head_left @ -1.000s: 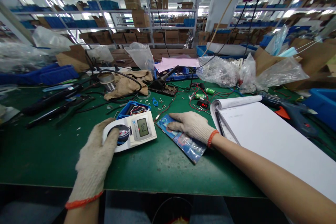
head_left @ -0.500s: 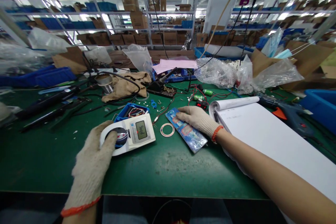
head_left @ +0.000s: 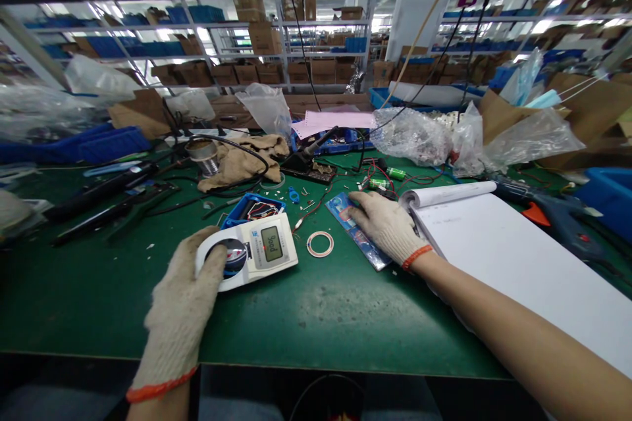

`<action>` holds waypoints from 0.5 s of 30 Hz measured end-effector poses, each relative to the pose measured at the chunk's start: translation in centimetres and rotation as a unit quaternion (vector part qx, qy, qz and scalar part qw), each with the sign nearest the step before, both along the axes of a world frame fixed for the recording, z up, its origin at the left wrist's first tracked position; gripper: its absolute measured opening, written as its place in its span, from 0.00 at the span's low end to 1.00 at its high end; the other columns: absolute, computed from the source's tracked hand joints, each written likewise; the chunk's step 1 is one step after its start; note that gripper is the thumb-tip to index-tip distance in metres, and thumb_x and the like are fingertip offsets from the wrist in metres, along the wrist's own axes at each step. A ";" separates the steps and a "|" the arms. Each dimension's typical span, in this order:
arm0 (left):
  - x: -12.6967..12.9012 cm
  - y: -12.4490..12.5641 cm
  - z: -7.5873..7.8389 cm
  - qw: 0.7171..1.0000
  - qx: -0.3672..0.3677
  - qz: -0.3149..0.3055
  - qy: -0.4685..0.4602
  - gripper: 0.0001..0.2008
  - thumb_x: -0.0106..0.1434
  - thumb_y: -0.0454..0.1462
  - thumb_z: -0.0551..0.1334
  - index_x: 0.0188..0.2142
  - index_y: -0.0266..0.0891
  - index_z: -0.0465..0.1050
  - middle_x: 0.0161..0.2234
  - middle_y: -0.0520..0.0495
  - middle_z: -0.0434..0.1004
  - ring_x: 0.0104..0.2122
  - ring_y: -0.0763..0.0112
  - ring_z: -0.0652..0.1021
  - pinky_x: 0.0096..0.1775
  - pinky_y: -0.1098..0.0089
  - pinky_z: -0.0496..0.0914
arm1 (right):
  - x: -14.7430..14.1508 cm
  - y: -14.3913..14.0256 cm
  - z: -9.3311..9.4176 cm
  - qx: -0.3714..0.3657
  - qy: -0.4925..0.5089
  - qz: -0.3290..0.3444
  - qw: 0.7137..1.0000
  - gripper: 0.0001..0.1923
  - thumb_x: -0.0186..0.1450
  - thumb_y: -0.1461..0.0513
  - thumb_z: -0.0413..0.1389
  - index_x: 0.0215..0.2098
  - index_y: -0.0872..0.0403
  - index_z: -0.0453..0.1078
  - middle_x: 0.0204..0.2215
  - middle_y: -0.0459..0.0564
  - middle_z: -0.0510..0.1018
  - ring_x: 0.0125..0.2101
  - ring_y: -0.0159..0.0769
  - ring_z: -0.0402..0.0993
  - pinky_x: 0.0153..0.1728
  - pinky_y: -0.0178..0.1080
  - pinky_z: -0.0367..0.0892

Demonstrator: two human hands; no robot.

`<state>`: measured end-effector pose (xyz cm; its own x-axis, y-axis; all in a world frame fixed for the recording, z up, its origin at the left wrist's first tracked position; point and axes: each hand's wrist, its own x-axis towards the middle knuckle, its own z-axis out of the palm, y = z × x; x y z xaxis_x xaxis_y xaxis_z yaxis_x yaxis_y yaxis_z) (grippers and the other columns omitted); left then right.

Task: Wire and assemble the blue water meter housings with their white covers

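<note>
My left hand (head_left: 190, 289), in a white knit glove with an orange cuff, is closed around the ring-shaped end of a white handheld meter (head_left: 253, 270). Its display (head_left: 272, 243) reads "good". The thumb presses into the meter's round opening, over a dark rounded part (head_left: 235, 255). My right hand (head_left: 388, 227), gloved alike, lies over a blue printed flat packet (head_left: 345, 214) with its fingers on it; part of the packet is hidden beneath the hand. Between the hands a thin pale ring (head_left: 320, 244) rests on the green table.
Behind the meter sits an open blue case (head_left: 251, 209) with wires. A white paper pad (head_left: 513, 263) and a power drill (head_left: 557, 220) lie at right. Further back are a soldering iron (head_left: 316, 145), a brown cloth (head_left: 241, 161), green batteries (head_left: 395, 173) and plastic bags (head_left: 412, 135).
My right hand and the blue packet have shifted a little away and to the right, farther from the pale ring. My left hand keeps its hold on the meter. The view has shifted slightly.
</note>
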<state>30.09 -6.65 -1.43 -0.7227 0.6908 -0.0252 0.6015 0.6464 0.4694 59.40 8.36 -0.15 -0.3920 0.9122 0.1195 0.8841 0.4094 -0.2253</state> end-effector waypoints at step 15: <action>0.6 0.0 0.5 0.999 -0.012 0.024 -0.024 0.33 0.62 0.65 0.43 0.63 0.65 0.60 0.59 0.48 0.71 0.56 0.41 0.72 0.54 0.39 0.66 | 0.0 0.2 -0.9 0.030 -0.049 0.024 0.998 0.23 0.75 0.48 0.42 0.57 0.48 0.71 0.49 0.57 0.72 0.47 0.47 0.72 0.40 0.41 0.65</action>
<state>30.71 -6.65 -0.96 -0.7526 0.6541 -0.0760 0.5470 0.6853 0.4808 59.38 8.60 -1.05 -0.4473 0.8847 0.1317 0.8800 0.4616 -0.1123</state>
